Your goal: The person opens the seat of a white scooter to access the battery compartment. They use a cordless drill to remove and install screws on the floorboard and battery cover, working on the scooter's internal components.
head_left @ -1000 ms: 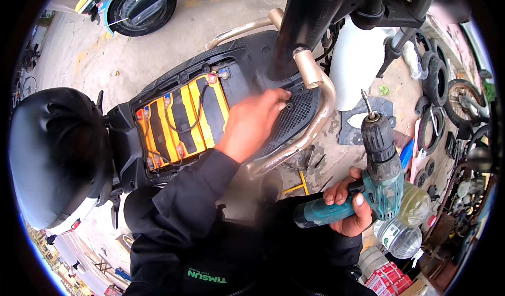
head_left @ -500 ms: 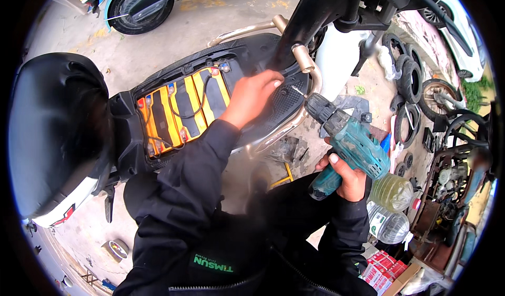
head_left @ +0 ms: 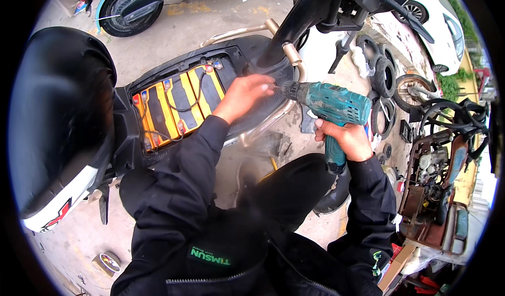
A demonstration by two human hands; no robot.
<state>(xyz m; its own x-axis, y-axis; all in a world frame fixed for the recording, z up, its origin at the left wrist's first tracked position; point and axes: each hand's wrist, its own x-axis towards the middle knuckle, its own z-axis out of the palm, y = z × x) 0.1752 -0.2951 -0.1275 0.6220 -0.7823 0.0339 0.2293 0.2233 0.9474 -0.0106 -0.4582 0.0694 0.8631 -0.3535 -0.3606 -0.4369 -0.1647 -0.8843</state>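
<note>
My right hand (head_left: pixel 344 137) is wrapped around the grip of a teal cordless drill (head_left: pixel 336 102), held nearly level with its black chuck facing left. My left hand (head_left: pixel 243 96) reaches over the scooter's black footboard (head_left: pixel 263 51), its thumb and fingers drawn together right beside the chuck's tip. Whatever is between those fingers is too small to make out. Left of this hand, several orange-and-black batteries (head_left: pixel 181 93) sit side by side in the open floor compartment, joined by black cables with red and blue terminal parts.
The black seat (head_left: pixel 68 101) rises at the left, and the black steering column (head_left: pixel 297 20) stands ahead. A bent metal guard tube (head_left: pixel 268 120) borders the footboard. Old tyres (head_left: pixel 386 78) lie at the right, near a rusty machine frame (head_left: pixel 421 191). Another scooter's wheel (head_left: pixel 129 12) is at the far left.
The drill has swung from a slant to nearly level and moved left and up, bringing its chuck up to my left fingertips. My left hand has shifted slightly left in the view.
</note>
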